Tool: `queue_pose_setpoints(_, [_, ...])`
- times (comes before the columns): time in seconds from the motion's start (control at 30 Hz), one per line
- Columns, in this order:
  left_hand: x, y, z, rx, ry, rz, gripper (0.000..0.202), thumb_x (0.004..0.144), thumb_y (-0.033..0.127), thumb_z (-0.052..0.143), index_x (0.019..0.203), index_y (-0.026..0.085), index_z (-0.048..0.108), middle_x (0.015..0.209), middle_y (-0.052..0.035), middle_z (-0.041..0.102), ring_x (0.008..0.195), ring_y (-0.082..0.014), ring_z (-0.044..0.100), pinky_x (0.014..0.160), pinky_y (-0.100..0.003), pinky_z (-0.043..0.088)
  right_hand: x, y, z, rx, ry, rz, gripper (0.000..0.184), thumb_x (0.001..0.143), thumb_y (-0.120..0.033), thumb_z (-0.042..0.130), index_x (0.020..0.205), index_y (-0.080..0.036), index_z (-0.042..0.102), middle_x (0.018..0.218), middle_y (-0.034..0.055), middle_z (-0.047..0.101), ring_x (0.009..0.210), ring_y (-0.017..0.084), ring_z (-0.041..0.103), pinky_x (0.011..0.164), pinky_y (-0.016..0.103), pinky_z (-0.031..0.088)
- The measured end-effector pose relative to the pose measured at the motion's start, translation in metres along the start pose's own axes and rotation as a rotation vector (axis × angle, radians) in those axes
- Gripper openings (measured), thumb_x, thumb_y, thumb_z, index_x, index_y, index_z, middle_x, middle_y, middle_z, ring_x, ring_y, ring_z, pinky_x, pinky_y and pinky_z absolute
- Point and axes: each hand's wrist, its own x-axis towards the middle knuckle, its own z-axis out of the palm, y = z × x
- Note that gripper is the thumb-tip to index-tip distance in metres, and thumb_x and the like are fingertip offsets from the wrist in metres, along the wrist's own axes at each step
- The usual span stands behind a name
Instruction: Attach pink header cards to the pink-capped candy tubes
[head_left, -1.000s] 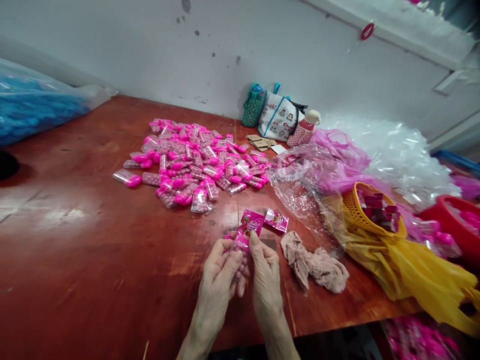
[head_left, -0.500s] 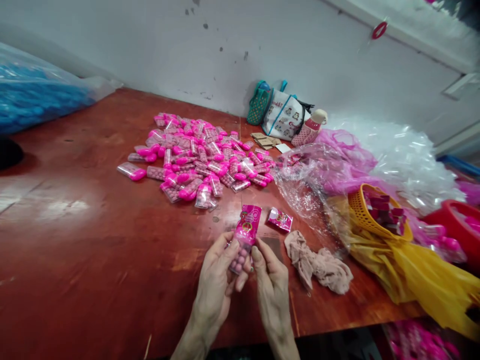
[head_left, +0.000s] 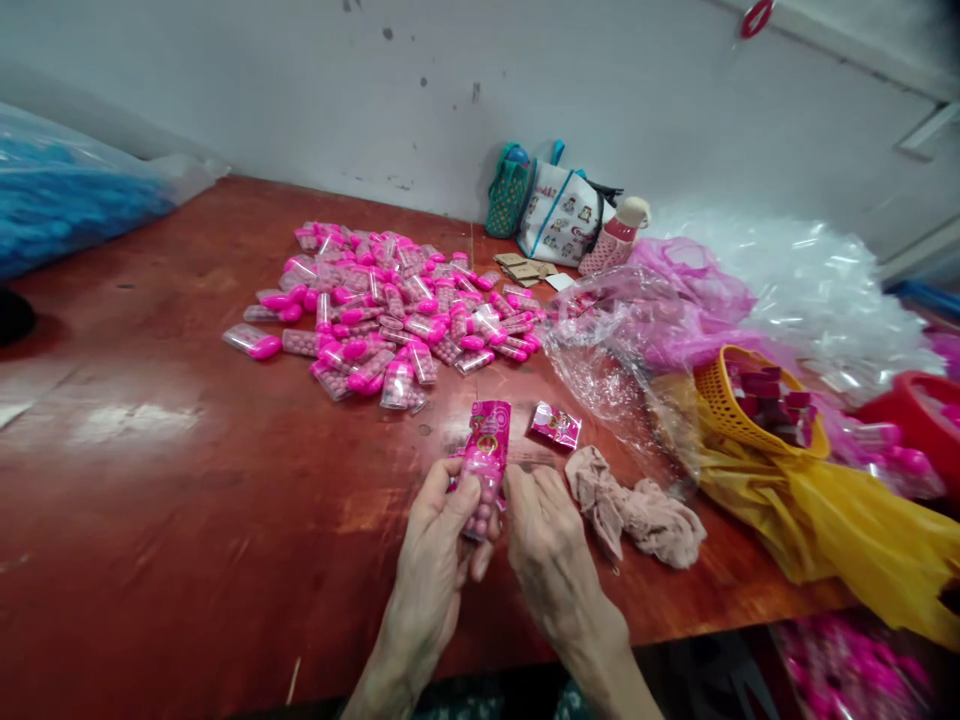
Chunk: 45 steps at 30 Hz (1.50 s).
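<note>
My left hand (head_left: 429, 555) is closed round a small clear container of pink balls (head_left: 480, 508), its thumb across the front. A printed magenta sleeve (head_left: 489, 432) covers the container's upper end. Right beside it, my right hand (head_left: 551, 545) has its back turned up and its fingers curled in; whatever they hold is hidden. Just beyond that hand lies a flat stack of magenta printed sleeves (head_left: 555, 425) on the red-brown table (head_left: 225, 530). Farther back spreads a pile of similar pink-capped containers (head_left: 397, 310).
To the right are a crumpled beige cloth (head_left: 637, 510), clear plastic film (head_left: 607, 360), a yellow basket (head_left: 709, 400) with dark magenta pieces, and a red tub (head_left: 900, 425). A white bag (head_left: 562, 215) stands by the wall. A bag of blue items (head_left: 75, 200) lies far left.
My right hand has turned from a thumb-up pose at the container's side to palm down with curled fingers. My left hand keeps its hold. The camera view has shifted slightly.
</note>
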Motion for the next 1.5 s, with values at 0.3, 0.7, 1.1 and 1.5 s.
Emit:
queue_pose_setpoints(0.3, [-0.002, 0.0, -0.011, 0.079, -0.138, -0.083, 0.016, 0.083, 0.031, 0.051, 0.081, 0.016, 0.049, 0.065, 0.0021, 0.051, 0.039, -0.0023, 0.042, 0.031, -0.013, 0.019, 0.012, 0.01, 0.002, -0.109, -0.054, -0.131, 0.027, 0.084, 0.0, 0.028, 0.072, -0.017, 0.047, 0.067, 0.0047, 0.05, 0.062, 0.019, 0.048, 0.065, 0.035, 0.043])
queue_pose_setpoints(0.7, [0.002, -0.002, -0.019, 0.127, -0.139, -0.096, 0.016, 0.082, 0.032, 0.052, 0.083, 0.016, 0.05, 0.064, 0.002, 0.053, 0.038, -0.0016, 0.041, 0.033, -0.015, 0.018, 0.01, 0.021, -0.007, -0.019, -0.108, -0.2, 0.032, 0.082, 0.001, 0.024, 0.088, -0.014, 0.051, 0.077, 0.0079, 0.057, 0.071, 0.021, 0.054, 0.07, 0.035, 0.046])
queue_pose_setpoints(1.1, [0.005, -0.01, -0.013, 0.095, -0.185, -0.062, 0.013, 0.084, 0.03, 0.048, 0.083, 0.017, 0.049, 0.065, 0.0009, 0.054, 0.039, -0.003, 0.043, 0.032, -0.013, 0.021, 0.015, 0.018, 0.004, 0.561, 0.011, 0.302, 0.028, 0.093, -0.022, 0.031, 0.073, -0.018, 0.05, 0.061, -0.0023, 0.048, 0.053, 0.011, 0.044, 0.051, 0.022, 0.038])
queue_pose_setpoints(1.5, [0.002, -0.023, -0.013, 0.193, -0.05, -0.023, 0.016, 0.085, 0.034, 0.048, 0.09, 0.019, 0.049, 0.06, 0.0068, 0.039, 0.039, -0.0019, 0.032, 0.033, -0.013, 0.024, 0.002, -0.029, 0.028, 1.39, 0.121, 0.984, 0.03, 0.085, -0.041, 0.051, 0.073, -0.015, 0.061, 0.045, -0.008, 0.042, 0.032, 0.002, 0.029, 0.028, 0.013, 0.023])
